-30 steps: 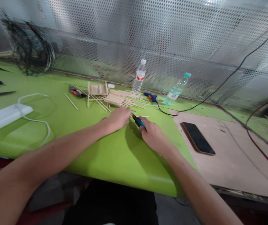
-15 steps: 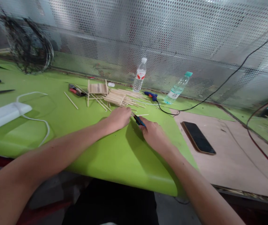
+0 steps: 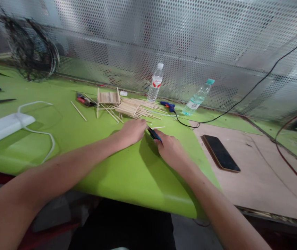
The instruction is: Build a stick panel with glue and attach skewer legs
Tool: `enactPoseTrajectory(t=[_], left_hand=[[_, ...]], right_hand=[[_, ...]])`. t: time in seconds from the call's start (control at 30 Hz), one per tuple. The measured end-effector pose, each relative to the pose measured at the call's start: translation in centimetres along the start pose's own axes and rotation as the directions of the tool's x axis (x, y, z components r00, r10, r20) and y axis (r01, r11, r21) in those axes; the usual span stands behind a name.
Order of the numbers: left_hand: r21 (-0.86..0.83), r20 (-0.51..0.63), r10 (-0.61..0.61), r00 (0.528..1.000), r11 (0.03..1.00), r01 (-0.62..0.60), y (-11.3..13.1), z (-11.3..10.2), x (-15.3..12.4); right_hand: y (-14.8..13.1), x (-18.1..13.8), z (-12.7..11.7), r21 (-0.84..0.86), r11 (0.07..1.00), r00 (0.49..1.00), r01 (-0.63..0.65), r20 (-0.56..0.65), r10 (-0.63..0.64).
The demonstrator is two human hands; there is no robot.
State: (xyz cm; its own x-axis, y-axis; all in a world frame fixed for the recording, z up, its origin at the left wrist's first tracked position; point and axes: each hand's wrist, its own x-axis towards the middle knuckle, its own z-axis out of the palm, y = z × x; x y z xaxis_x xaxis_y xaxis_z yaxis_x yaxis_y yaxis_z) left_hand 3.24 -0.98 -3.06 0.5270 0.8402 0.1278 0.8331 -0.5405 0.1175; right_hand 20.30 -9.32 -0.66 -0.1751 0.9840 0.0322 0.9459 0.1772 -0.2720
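My right hand [image 3: 171,147] is closed around a blue-and-black utility knife [image 3: 154,134], its blade pointing to the upper left. The blade tip meets the fingertips of my left hand [image 3: 133,132], which is closed and rests low on the green tabletop [image 3: 127,173]. A thin wooden stick [image 3: 160,127] pokes out to the right from the left fingers, behind the knife; its held end is hidden. Just beyond the hands lies a pile of similar sticks [image 3: 148,113]. A small chair-like stick frame [image 3: 108,98] stands at the pile's left.
Behind the pile are a clear bottle [image 3: 155,85], a blue glue gun [image 3: 168,106] with a black cord and a leaning green-capped bottle [image 3: 196,99]. Red-handled pliers [image 3: 84,100] lie left. A phone [image 3: 220,152] sits right; a white power strip [image 3: 6,128] is far left.
Hardly anything differs. The hands, knife and stick keep nearly the same positions, and the view shifts very slightly.
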Motion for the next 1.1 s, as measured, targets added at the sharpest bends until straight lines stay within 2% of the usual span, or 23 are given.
enactPoseTrajectory(t=[0.2, 0.3, 0.53, 0.7, 0.87, 1.0, 1.1], left_hand=[[0.008, 0.022, -0.021, 1.000, 1.000, 0.021, 0.3, -0.4, -0.1], [0.031, -0.001, -0.016, 1.000, 0.999, 0.016, 0.4, -0.3, -0.1], [0.035, 0.017, -0.043, 0.999, 0.998, 0.042, 0.7, 0.2, 0.2], [0.065, 0.006, -0.011, 1.000, 0.998, 0.011, 0.7, -0.2, 0.1], [0.078, -0.003, -0.034, 0.999, 0.996, 0.034, 0.5, -0.4, 0.0], [0.072, -0.008, -0.004, 1.000, 0.997, 0.004, 0.5, -0.2, 0.1], [0.052, -0.010, -0.026, 1.000, 0.998, 0.026, 0.5, -0.3, 0.1]], right_hand=[[-0.4, 0.0, 0.0, -0.066, 0.998, 0.999, -0.012, 0.030, 0.014], [-1.0, 0.0, 0.0, -0.130, 0.991, 0.998, -0.023, 0.058, 0.031], [-2.1, -0.5, -0.1, -0.198, 0.980, 0.996, 0.028, 0.094, -0.010], [-2.5, -0.3, 0.1, -0.219, 0.975, 0.995, 0.022, 0.100, 0.000], [-2.7, 0.1, 0.0, -0.266, 0.963, 0.990, 0.041, 0.144, -0.002], [-2.8, 0.0, 0.0, -0.234, 0.972, 0.993, 0.010, 0.117, 0.018], [-3.0, -0.1, 0.0, -0.271, 0.963, 0.994, 0.001, 0.106, 0.029]])
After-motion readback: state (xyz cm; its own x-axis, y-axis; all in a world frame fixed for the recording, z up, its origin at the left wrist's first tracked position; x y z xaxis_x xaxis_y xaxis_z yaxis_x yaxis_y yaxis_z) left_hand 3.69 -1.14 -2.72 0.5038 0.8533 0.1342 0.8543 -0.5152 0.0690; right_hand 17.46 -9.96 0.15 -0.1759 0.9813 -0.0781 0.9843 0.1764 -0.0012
